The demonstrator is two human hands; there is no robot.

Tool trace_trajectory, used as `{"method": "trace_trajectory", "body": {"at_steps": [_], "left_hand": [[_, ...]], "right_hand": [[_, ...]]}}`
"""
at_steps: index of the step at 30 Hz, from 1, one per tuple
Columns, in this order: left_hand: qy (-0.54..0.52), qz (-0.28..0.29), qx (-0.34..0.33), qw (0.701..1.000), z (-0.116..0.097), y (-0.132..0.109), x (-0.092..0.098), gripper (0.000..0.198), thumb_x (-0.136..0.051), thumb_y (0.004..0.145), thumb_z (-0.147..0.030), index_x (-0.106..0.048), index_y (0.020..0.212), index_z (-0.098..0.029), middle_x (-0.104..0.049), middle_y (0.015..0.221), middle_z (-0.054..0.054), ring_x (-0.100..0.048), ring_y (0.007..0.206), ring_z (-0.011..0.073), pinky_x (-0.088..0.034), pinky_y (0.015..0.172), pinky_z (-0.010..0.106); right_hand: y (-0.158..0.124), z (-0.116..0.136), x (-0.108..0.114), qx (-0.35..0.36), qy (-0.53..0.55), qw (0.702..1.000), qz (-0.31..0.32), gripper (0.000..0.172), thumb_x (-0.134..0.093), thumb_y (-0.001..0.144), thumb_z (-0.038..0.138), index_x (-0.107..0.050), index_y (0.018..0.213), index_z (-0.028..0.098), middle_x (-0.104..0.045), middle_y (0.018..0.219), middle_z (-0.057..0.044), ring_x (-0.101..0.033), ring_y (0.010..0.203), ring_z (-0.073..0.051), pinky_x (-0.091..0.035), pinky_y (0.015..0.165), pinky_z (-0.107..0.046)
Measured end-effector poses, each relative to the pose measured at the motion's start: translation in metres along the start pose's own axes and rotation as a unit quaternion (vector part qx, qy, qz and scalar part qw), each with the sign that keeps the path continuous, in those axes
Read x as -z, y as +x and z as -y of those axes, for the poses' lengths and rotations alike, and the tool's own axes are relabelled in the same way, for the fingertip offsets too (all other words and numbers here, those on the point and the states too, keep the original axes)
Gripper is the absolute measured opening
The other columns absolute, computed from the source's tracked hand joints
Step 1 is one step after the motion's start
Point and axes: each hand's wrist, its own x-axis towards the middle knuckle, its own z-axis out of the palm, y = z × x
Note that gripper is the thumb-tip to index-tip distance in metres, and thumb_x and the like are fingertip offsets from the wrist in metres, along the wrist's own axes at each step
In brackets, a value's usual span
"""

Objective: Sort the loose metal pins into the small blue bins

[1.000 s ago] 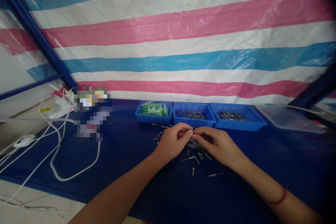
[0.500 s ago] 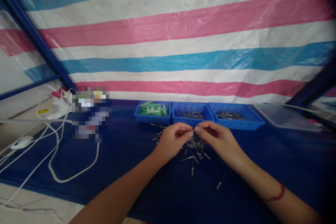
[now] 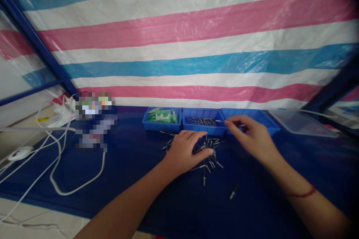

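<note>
My left hand (image 3: 183,152) hovers at the left side of a pile of blind rivets (image 3: 211,158), thumb and fingers apart and nothing between them. With thumb and forefinger pinched, my right hand (image 3: 254,138) holds a single rivet (image 3: 219,120), its thin end pointing left near the border of two blue bins. More rivets lie in the middle bin (image 3: 206,130). The right bin (image 3: 269,125) is partly covered by my right hand, so its contents are mostly hidden. One stray rivet (image 3: 234,191) rests on the blue table, nearer to me.
The left bin (image 3: 161,126) holds green packets (image 3: 164,115). A clear plastic lid (image 3: 304,123) lies at the right. White cables (image 3: 60,186) loop over the table's left side, near blurred items (image 3: 95,130). A striped sheet (image 3: 179,37) hangs behind.
My hands have parted. The right one moved up and right to the bins with a rivet in its pinch; the left stayed by the pile and its fingers opened.
</note>
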Motion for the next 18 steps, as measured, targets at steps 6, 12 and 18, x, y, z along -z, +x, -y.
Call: {"method": "trace_trajectory", "body": {"at_steps": [6, 12, 18], "left_hand": [[0.142, 0.13, -0.029, 0.981, -0.001, -0.014, -0.005, 0.073, -0.049, 0.07, -0.076, -0.045, 0.131, -0.037, -0.038, 0.143, 0.008, -0.029, 0.13, 0.0396, -0.02, 0.099, 0.067], [0.181, 0.114, -0.039, 0.976, 0.007, -0.013, -0.009, 0.043, -0.049, 0.085, -0.055, -0.053, 0.123, -0.036, -0.047, 0.135, 0.005, -0.037, 0.126, 0.031, -0.027, 0.101, 0.055], [0.184, 0.093, -0.035, 0.978, 0.008, -0.004, -0.009, 0.022, -0.048, 0.09, -0.041, -0.063, 0.099, -0.028, -0.061, 0.107, 0.001, -0.05, 0.105, 0.0217, -0.037, 0.088, 0.038]], "right_hand": [[0.016, -0.048, 0.028, -0.065, -0.311, 0.947, -0.045, 0.034, -0.047, 0.084, 0.042, -0.068, 0.083, 0.015, -0.066, 0.081, -0.016, -0.059, 0.075, -0.031, -0.038, 0.059, -0.038], [0.011, -0.018, 0.023, 0.014, -0.212, 0.977, -0.008, 0.033, -0.045, 0.087, 0.042, -0.066, 0.085, 0.017, -0.067, 0.078, -0.01, -0.059, 0.069, -0.023, -0.041, 0.063, -0.034], [-0.005, 0.02, 0.004, 0.114, -0.103, 0.963, 0.223, 0.025, -0.045, 0.089, 0.036, -0.065, 0.085, 0.021, -0.066, 0.078, -0.003, -0.06, 0.069, -0.017, -0.043, 0.065, -0.03]]}}
